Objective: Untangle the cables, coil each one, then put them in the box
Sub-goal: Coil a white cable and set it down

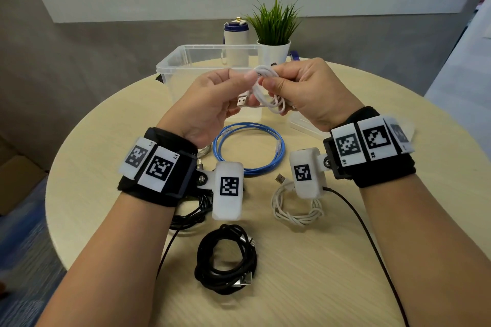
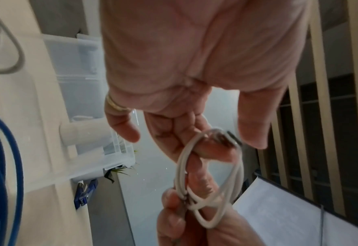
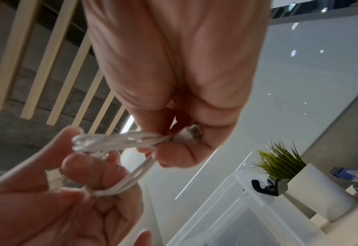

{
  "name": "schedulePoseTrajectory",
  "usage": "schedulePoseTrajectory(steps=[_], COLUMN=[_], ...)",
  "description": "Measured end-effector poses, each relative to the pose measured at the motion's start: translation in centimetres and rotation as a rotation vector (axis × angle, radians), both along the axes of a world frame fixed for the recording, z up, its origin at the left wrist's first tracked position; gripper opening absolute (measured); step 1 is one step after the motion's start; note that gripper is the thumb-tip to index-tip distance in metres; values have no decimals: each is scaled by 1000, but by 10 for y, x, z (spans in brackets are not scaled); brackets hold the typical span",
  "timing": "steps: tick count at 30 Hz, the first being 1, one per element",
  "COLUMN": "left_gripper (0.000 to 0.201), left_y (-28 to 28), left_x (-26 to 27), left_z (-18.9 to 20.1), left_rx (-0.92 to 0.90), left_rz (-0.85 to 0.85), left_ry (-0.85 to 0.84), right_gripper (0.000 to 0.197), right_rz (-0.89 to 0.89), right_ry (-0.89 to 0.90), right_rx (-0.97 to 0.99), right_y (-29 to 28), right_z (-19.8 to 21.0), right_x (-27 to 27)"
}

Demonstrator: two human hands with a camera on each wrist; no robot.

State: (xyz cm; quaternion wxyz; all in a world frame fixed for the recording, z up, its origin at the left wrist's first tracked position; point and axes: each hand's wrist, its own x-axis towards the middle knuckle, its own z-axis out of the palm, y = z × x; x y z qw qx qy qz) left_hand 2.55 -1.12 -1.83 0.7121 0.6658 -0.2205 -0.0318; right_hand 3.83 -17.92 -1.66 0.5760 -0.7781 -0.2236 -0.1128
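Both hands hold a small white USB cable coil [image 1: 268, 93] above the table, in front of the clear plastic box [image 1: 170, 66]. My left hand [image 1: 225, 90] pinches its loops, and the metal USB plug [image 1: 241, 101] sticks out below the thumb. My right hand [image 1: 289, 85] grips the coil's other side [image 3: 132, 139], with a small connector [image 3: 191, 133] at its fingers. On the table lie a blue coiled cable [image 1: 248, 147], a white coil [image 1: 297, 207], a black coil [image 1: 225, 260] and another black cable [image 1: 191, 210] partly hidden under my left wrist.
A white bottle with a blue lid [image 1: 236, 42] and a potted green plant [image 1: 273, 34] stand behind the box. A clear lid [image 1: 305, 122] lies under my right hand. A thin black wire [image 1: 372, 241] runs from the right wrist camera across the round table [image 1: 345, 260].
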Motion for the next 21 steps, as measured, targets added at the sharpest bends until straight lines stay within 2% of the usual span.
schedulePoseTrajectory(steps=[2, 8, 11, 16, 21], left_gripper=[22, 12, 19, 18, 19], left_y=[-2, 0, 0, -1, -1], left_x=[1, 6, 8, 9, 12], left_z=[0, -1, -2, -3, -7], left_rx=[9, 12, 23, 40, 133], left_rz=[41, 18, 31, 76, 176], left_ry=[23, 132, 157, 139, 67], right_gripper=[21, 15, 13, 11, 9], right_rz=[-28, -48, -50, -41, 2], right_ry=[-31, -44, -35, -16, 9], right_rx=[-33, -48, -44, -11, 3], right_y=[0, 0, -1, 0, 0], right_z=[0, 4, 6, 6, 5], right_x=[-1, -4, -6, -7, -9])
